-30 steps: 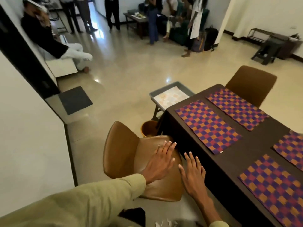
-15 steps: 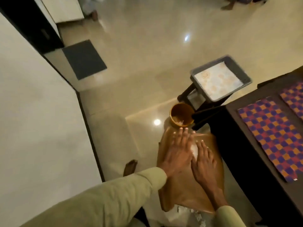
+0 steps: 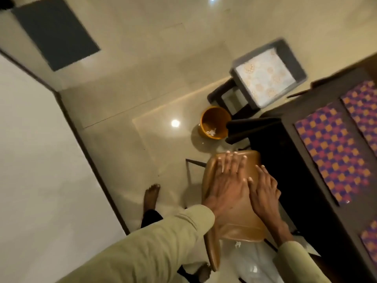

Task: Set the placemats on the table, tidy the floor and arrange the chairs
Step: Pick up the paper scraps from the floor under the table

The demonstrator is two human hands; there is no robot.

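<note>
My left hand lay flat on the seat of the brown chair, low and right of centre in the frame, fingers straight and spread, with the fingertips reaching the seat's far edge. My right hand lay flat just beside it, toward the right, fingers straight as well, the two hands touching at the thumb side. Neither hand grasped anything; both rested released on the seat surface. The chair stood directly against the dark table, which ran down the right edge of the frame. Three checked placemats were visible on the tabletop: one at centre right, a second just beyond it at the right edge, and a third cut off at lower right (only its corner showed).

Above the chair in the frame, an orange bin stood on the floor with pale scraps inside. Just beyond it, toward the upper right, a grey tray with a patterned lining sat on a dark stand. White crumpled material lay under the near edge of the chair, at bottom centre. My bare foot stood on the floor left of the chair. A dark mat occupied the upper left, and a pale wall filled the left side.
</note>
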